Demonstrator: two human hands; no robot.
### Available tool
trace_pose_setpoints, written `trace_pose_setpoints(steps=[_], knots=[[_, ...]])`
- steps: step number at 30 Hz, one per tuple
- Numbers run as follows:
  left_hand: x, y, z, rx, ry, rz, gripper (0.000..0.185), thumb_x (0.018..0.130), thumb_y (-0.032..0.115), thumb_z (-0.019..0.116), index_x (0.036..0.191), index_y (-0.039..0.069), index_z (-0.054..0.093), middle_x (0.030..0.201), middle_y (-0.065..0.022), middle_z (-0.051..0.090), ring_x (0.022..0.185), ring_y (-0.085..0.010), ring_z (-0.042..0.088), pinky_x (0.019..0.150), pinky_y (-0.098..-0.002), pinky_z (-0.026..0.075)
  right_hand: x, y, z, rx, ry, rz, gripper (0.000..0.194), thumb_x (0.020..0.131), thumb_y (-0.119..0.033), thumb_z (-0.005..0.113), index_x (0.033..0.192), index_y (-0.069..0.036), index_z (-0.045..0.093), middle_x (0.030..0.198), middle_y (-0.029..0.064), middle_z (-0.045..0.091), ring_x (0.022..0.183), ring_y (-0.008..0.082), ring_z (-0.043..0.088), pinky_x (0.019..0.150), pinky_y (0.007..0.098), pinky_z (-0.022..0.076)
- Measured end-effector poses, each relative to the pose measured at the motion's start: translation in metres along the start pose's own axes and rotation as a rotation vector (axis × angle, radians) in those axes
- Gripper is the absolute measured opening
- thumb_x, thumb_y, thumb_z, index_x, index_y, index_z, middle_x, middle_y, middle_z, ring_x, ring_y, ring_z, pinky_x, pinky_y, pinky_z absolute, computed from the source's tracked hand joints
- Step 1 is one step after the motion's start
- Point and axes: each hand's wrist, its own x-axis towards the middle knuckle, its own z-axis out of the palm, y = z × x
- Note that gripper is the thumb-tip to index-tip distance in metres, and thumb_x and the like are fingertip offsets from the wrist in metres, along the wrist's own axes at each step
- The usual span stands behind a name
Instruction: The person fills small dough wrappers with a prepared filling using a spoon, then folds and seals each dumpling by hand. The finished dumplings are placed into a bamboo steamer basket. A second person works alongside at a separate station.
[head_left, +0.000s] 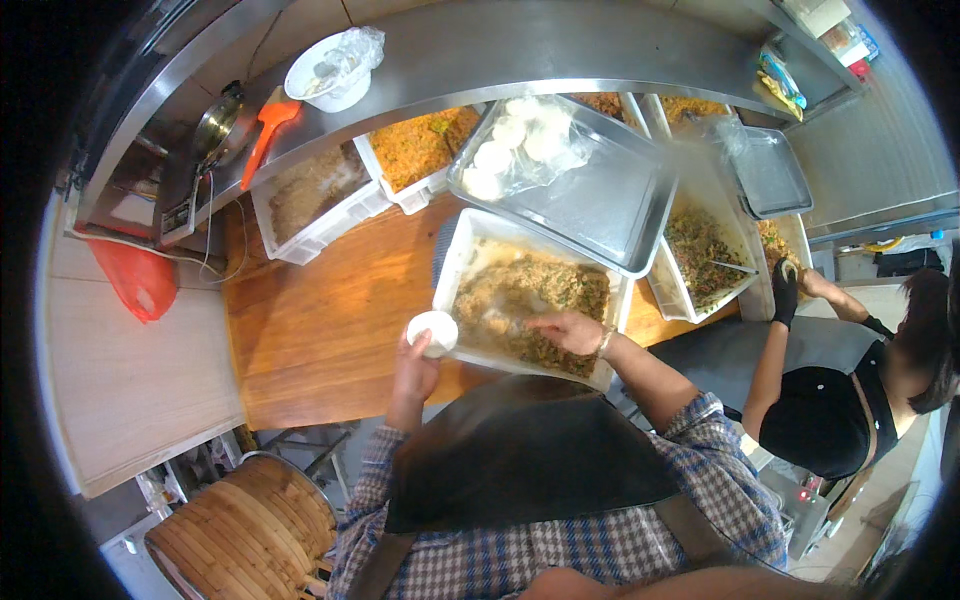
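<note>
My left hand holds a round white dough wrapper, its thumb resting on the upper face. It is at the near left corner of a white plastic bin of minced filling with green bits. Over that filling reaches my right hand, fingers pointing left. Blur around the fingertips hides whether a tool or some filling is in them. Just behind the bin, and partly over it, lies a metal tray carrying white dough balls under clear plastic.
At right a co-worker's gloved hand holds a pale wrapper beside another bin. A spoon handle protrudes from a neighbouring filling bin. An orange spatula and white bowl sit on the steel shelf. Bamboo steamers stand lower left.
</note>
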Motion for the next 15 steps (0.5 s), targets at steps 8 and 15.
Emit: trace_pose_setpoints(steps=[8,15], knots=[[-0.004,0.007,0.009,-0.032,-0.07,0.01,0.041,0.094,0.007,0.061,0.133,0.004,0.047,0.124,-0.0119,0.06,0.114,-0.024,0.059,0.098,-0.0397,0.05,0.0,0.038,0.04,-0.223,-0.166,0.008,0.04,0.096,-0.017,0.055,0.135,-0.023,0.06,0.103,0.0194,0.069,0.089,0.0335,0.067,0.083,0.0412,0.0536],[-0.007,0.018,0.029,-0.03,-0.122,0.042,0.047,0.096,0.008,0.057,0.141,0.007,0.043,0.125,-0.012,0.058,0.114,-0.0236,0.059,0.098,-0.0381,0.05,-0.006,0.018,0.022,0.261,-0.399,0.344,0.039,0.099,-0.018,0.052,0.138,-0.02,0.059,0.076,0.0003,0.06,0.065,0.0121,0.056,0.062,0.0282,0.0482]])
